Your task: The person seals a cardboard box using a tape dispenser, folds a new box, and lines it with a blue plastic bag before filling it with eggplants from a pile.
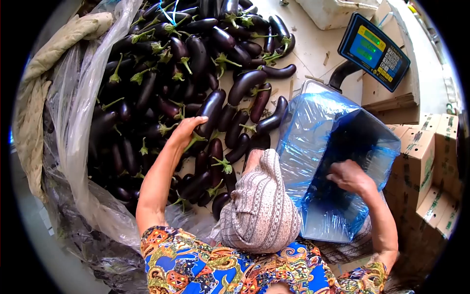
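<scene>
A large heap of dark purple eggplants (147, 93) with green stems spreads over the floor ahead and to the left. At the heap's near side my left hand (190, 130) is closed around the stem end of a long eggplant (213, 105), thumb on its skin. To the right stands a box lined with blue plastic film (308, 132), and its inside is dark. My right hand (350, 175) is inside the box opening with its fingers curled. Whatever those fingers hold, if anything, is hidden.
A scale display (374, 51) with lit digits rises behind the box. Stacked cardboard cartons (413, 152) stand on the right, a white foam box (338, 12) at the back. Clear plastic sheeting (81, 147) and a beige cloth (36, 93) border the heap's left side.
</scene>
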The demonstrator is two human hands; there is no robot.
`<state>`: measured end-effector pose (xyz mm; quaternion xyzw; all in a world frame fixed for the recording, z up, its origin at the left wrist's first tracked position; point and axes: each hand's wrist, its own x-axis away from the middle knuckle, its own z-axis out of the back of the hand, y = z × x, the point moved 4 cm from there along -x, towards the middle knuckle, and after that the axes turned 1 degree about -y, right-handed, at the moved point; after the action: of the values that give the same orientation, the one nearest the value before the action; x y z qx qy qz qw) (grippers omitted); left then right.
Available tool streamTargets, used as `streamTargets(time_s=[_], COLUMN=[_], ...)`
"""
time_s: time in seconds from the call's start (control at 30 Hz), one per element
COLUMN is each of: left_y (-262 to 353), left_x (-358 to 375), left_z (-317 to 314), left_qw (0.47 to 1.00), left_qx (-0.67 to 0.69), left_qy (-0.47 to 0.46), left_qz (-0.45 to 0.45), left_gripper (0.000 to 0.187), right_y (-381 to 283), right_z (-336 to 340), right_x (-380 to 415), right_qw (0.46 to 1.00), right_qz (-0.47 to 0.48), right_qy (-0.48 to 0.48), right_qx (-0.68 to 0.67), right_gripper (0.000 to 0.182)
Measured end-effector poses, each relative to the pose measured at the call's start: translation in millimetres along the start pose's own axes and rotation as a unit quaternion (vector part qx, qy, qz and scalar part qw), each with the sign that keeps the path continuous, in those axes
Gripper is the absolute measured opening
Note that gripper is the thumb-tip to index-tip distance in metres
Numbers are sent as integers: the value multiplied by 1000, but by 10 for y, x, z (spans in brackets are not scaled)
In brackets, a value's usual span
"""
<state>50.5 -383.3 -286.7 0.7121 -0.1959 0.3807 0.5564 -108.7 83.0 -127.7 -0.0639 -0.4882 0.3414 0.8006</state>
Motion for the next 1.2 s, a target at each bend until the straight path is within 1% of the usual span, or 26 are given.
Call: streamTargets(time_s=[0.03, 0.07, 0.13, 0.17, 0.27, 0.3, 0.4, 0.43, 0.53, 0.57, 0.6, 0.67, 0.77, 0.87, 0.97, 1.07, 1.17, 1.2], left_y=[14, 22, 118, 214, 264, 236, 224, 318, 293, 318, 328, 329, 276, 244, 237, 353, 425, 448], left_x=[239, 390, 689, 815, 979, 983, 1040, 1100, 1206, 1229, 1258, 1304, 1349, 1396, 1383, 1460, 1416, 1404], left_z=[-119, -184, -377, -477, -710, -732, -849, -938, -997, -1020, -1038, -1066, -1073, -1108, -1174, -1283, -1341, -1374], left_qw=[994, 988, 970, 966, 943, 935, 922, 917, 937, 941, 943, 955, 957, 950, 950, 938, 924, 919], left_qx=[101, 138, 220, 224, 301, 322, 324, 318, 255, 231, 201, 143, 36, -5, 142, 221, 227, 253], left_qy=[-22, -23, -35, -60, -89, -110, -145, -150, -73, -49, -32, -15, 59, 88, -19, -55, -72, -109], left_qz=[-26, -72, -97, -109, -107, -97, -153, -189, -228, -242, -265, -258, -282, -299, -277, -263, -299, -281], left_gripper=[41, 48, 54, 61, 63, 66, 70, 79, 82, 87, 87, 84, 86, 84, 79, 77, 77, 76], right_y=[-56, -110, -264, -330, -449, -480, -486, -452, -481, -481, -496, -510, -523, -564, -554, -561, -630, -670], right_z=[85, 164, 279, 309, 253, 243, 157, 96, 76, 60, 39, 17, -12, 2, 3, 35, 79, 105], right_x=[80, 142, 181, 191, 142, 156, 208, 211, 252, 241, 223, 202, 189, 208, 216, 208, 176, 145], right_qw=[997, 987, 973, 964, 942, 950, 962, 960, 962, 962, 962, 960, 961, 961, 957, 953, 931, 922], right_qz=[30, 61, 52, 47, 90, 91, 108, 115, 80, 94, 97, 100, 99, 99, 45, 64, 95, 114], right_qy=[53, 108, 122, 129, 135, 125, 119, 122, 100, 111, 108, 105, 100, 120, 97, 113, 114, 111], right_qx=[-54, -106, -188, -227, -293, -271, -220, -225, -240, -229, -232, -239, -237, -229, -270, -273, -335, -352], right_gripper=[21, 21, 25, 27, 32, 32, 33, 33, 33, 32, 32, 31, 29, 28, 25, 27, 30, 31])
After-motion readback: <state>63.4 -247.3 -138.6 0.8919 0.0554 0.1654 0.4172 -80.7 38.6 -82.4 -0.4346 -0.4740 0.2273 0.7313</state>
